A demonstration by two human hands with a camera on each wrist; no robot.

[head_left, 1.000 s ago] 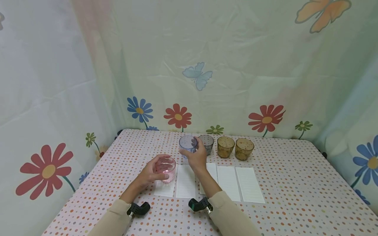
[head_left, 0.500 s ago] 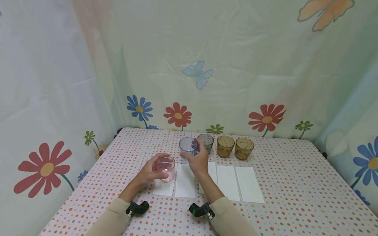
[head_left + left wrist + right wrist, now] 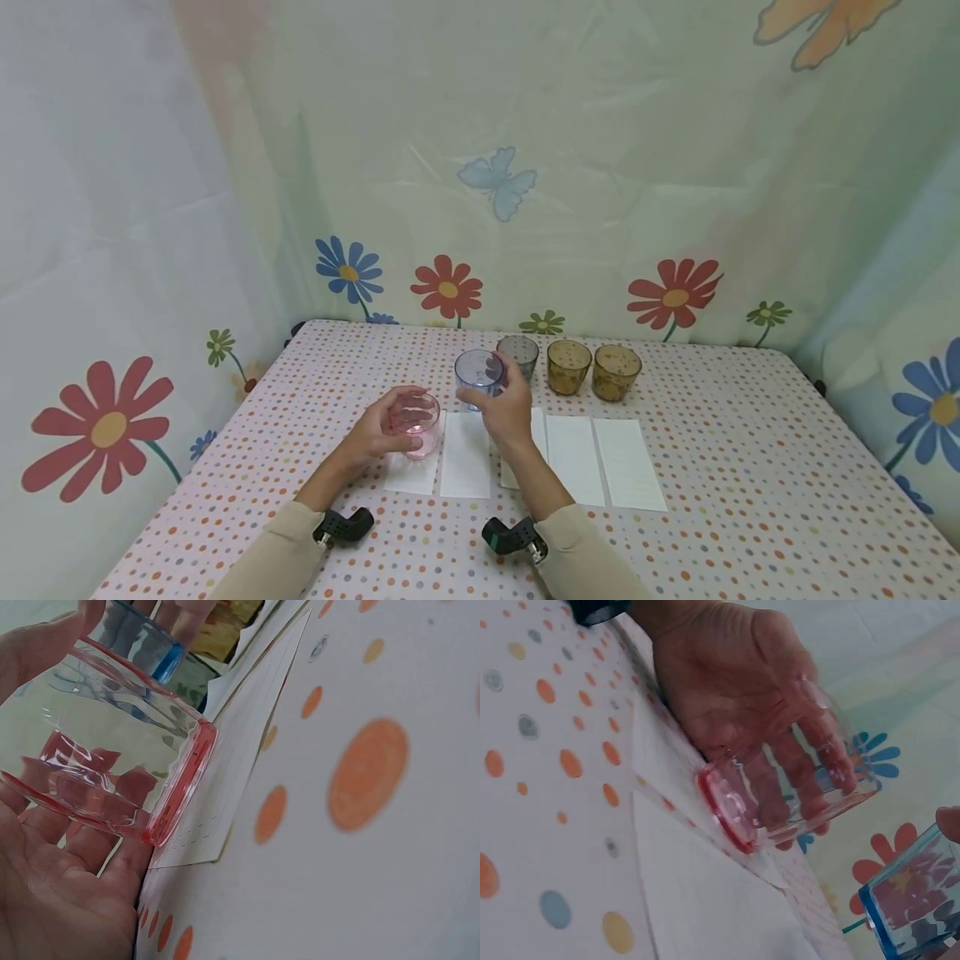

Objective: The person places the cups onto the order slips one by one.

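My left hand holds a clear pink drinking glass between thumb and fingers, upright over the leftmost white paper strip. In the left wrist view, the red-tinted base is right at the paper, and the fingers wrap the far side. My right hand grips a clear blue glass by its sides, near the far end of the second strip. That blue glass also shows at the corner of the right wrist view, thumb on its wall.
Behind my right hand stand a grey glass and two amber glasses in a row. More paper strips lie to the right on the dotted tablecloth. A flower-printed curtain surrounds the table.
The blue glass in my right hand has come slightly nearer, away from the grey glass. My left hand keeps its hold on the pink glass. The head view has shifted a little.
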